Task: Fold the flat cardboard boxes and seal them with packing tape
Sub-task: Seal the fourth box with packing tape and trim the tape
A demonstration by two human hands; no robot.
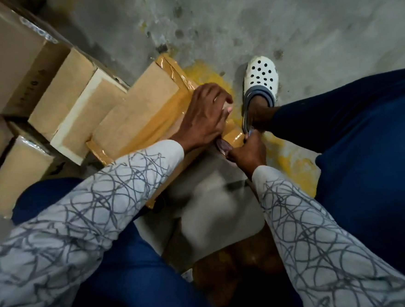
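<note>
A cardboard box [142,102] stands on the floor between my knees, with a strip of brown packing tape [156,123] running along its top seam and down its near side. My left hand [204,119] lies on the taped right end of the top, fingers bent over the edge and pressing on the tape. Just below it, my right hand [247,152] grips a dark brown tape roll [223,146] against the box's near side. The lower face of the box is blurred.
Several sealed cardboard boxes [61,101] are stacked and lined up on the left. The floor is grey concrete [283,15] with a yellow painted patch [205,74]. My foot in a white clog [261,79] and my blue-trousered legs flank the box.
</note>
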